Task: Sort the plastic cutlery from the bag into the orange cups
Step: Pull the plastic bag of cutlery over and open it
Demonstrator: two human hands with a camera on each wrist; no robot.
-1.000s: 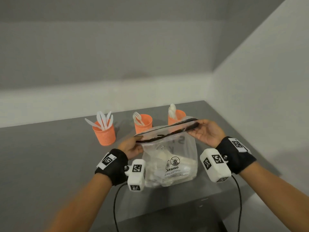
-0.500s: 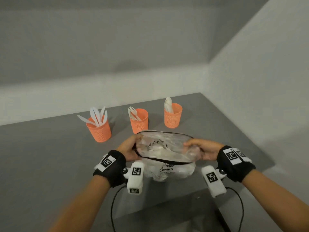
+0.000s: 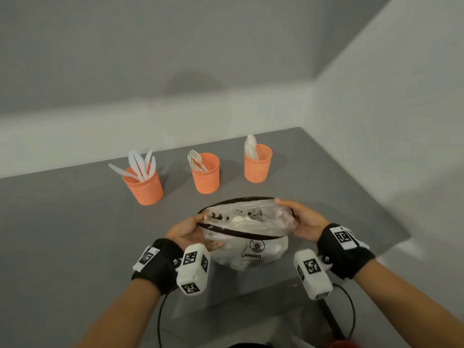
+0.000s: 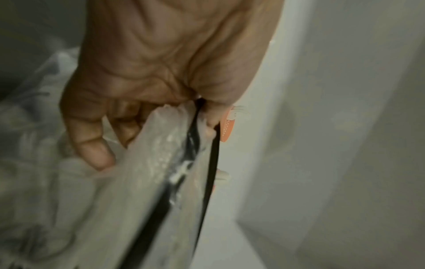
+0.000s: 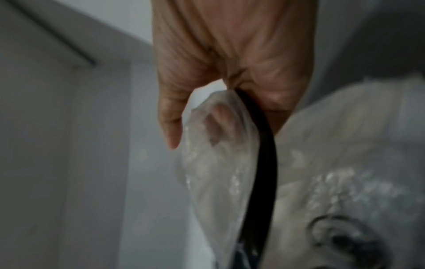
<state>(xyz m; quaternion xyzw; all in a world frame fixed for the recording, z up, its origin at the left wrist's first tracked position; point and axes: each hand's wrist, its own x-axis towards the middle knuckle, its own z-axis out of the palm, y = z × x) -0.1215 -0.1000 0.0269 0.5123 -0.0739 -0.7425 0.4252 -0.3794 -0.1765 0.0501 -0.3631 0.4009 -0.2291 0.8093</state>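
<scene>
1. Both hands, left hand [image 3: 187, 231] and right hand [image 3: 305, 223], pinch opposite ends of the zip bag [image 3: 247, 237] rim.
2. Between them, the mouth, shut a second ago, now gapes.
3. White cutlery [image 3: 239, 218] inside looks reachable; the orange cups [image 3: 206, 173] stand beyond.

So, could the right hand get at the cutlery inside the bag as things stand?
Probably not yet: the bag mouth is spread open, but the right hand and left hand both grip its black rim. One would have to let go before reaching the cutlery inside.
</scene>
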